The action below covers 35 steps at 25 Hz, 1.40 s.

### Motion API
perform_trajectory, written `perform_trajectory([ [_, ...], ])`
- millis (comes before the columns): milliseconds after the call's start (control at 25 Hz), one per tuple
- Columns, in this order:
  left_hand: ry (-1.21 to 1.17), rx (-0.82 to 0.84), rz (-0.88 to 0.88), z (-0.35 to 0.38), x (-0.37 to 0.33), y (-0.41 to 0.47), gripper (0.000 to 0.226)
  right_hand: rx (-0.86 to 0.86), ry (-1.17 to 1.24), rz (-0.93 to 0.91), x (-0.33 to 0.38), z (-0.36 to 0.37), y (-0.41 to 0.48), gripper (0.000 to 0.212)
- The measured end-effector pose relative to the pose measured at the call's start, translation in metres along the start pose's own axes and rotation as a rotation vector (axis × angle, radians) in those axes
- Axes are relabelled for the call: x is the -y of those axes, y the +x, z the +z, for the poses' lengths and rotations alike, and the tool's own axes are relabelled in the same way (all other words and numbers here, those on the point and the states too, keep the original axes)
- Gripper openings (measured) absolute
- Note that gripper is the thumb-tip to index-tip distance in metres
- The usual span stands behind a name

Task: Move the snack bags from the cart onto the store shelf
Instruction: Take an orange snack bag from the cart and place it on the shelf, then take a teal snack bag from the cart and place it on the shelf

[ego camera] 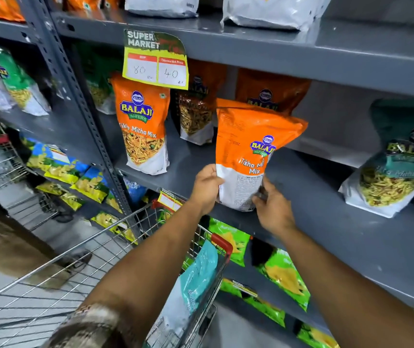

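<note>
Left, the wire cart [100,249] holds a teal bag [196,275]. The left hand [207,188] and right hand [273,209] clamp the orange snack bag [248,151] by its lower corners — upright, long axis vertical, top leaning slightly right, base on the near shelf [326,204] edge. Free shelf space lies just beyond, farther in.

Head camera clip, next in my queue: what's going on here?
A person is stocking a store shelf. Both hands grip the lower part of an orange Tikha Mitha Mix bag, left hand on its left edge, right hand on its right, holding it upright at the shelf's front edge. A matching orange bag already stands to the left. A teal bag remains in the wire cart below.
</note>
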<state>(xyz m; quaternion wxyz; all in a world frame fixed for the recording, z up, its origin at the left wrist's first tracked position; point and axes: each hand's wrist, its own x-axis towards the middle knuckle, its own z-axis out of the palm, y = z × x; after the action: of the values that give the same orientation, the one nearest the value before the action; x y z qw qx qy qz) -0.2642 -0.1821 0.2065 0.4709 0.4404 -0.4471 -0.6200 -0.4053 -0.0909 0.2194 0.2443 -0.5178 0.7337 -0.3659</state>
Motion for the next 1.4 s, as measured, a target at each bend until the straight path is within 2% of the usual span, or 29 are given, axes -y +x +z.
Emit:
perform_trajectory([
  [200,0.039,0.019,0.007,-0.007,-0.009,0.002,0.036,0.018,0.009,-0.008,0.009,0.012,0.000,0.069],
  [280,0.068,0.023,0.010,-0.014,-0.012,-0.002,0.041,-0.062,0.025,-0.012,0.012,0.018,-0.008,0.065],
  [360,0.090,-0.052,0.050,-0.033,-0.006,-0.013,0.040,-0.181,0.036,-0.056,0.004,0.029,-0.025,0.050],
  [440,0.179,-0.197,0.093,-0.069,0.019,-0.038,0.025,-0.161,0.002,-0.127,-0.010,0.043,-0.046,0.032],
  [520,0.339,-0.264,-0.017,-0.120,0.059,-0.068,0.015,0.021,-0.128,-0.205,-0.025,0.061,-0.057,0.021],
  [600,0.481,-0.176,-0.210,-0.169,0.102,-0.088,0.012,0.275,-0.279,-0.232,-0.035,0.078,-0.057,0.020],
  [720,0.781,0.007,-0.421,-0.215,0.152,-0.098,0.030,0.576,-0.464,-0.141,-0.034,0.101,-0.054,0.027],
  [760,0.795,0.062,-0.470,-0.215,0.160,-0.100,0.032,0.638,-0.525,-0.129,-0.035,0.109,-0.056,0.030],
  [840,0.703,0.158,-0.527,-0.208,0.166,-0.100,0.020,0.712,-0.616,-0.142,-0.033,0.126,-0.058,0.033],
  [880,0.649,0.183,-0.528,-0.202,0.172,-0.098,0.009,0.740,-0.634,-0.146,-0.030,0.135,-0.060,0.032],
  [920,0.615,0.187,-0.539,-0.196,0.179,-0.091,0.015,0.776,-0.637,-0.149,-0.028,0.144,-0.063,0.029],
  [1000,0.603,0.229,-0.561,-0.180,0.188,-0.078,0.047,0.915,-0.641,-0.155,-0.023,0.166,-0.076,0.024],
  [1040,0.617,0.268,-0.559,-0.173,0.191,-0.073,0.051,1.009,-0.649,-0.167,-0.019,0.177,-0.084,0.022],
  [1200,0.835,0.460,-0.480,-0.158,0.207,-0.055,0.054,1.328,-0.787,-0.079,-0.015,0.209,-0.115,0.026],
  [1320,0.821,0.405,-0.362,-0.176,0.227,-0.052,0.071,1.523,-0.902,-0.127,-0.019,0.221,-0.121,0.031],
  [1400,0.627,0.257,-0.402,-0.195,0.227,-0.061,0.054,1.565,-0.948,-0.160,-0.022,0.227,-0.119,0.030],
])
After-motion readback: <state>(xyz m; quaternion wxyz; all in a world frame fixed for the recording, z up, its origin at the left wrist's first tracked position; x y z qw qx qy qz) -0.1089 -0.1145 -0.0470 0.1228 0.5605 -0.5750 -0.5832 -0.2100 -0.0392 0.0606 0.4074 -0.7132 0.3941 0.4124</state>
